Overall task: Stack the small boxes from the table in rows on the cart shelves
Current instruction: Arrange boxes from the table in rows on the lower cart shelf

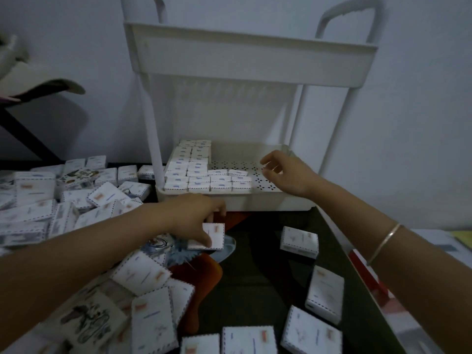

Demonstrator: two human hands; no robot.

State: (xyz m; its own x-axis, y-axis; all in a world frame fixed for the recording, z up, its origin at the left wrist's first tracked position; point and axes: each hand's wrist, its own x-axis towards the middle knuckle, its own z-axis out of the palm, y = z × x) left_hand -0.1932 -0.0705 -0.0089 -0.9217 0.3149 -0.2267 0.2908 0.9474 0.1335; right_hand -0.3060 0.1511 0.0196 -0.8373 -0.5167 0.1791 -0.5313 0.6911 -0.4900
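A white cart stands on the dark table, and its lower shelf [268, 204] holds rows of small white boxes [194, 172] filling the left side and part of the front. My left hand [196, 217] grips a small white box [215, 236] just below the shelf's front wall. My right hand [286, 172] hovers over the bare perforated right half of the shelf, fingers apart and holding nothing. Many loose small boxes [102, 198] lie scattered on the table to the left and front.
The cart's upper shelf [250, 62] overhangs the lower one, with white posts [153, 139] at the corners. More boxes [325, 293] lie at the front right. A cap [38, 80] rests at far left. The table's right edge [357, 277] runs diagonally beside a red item.
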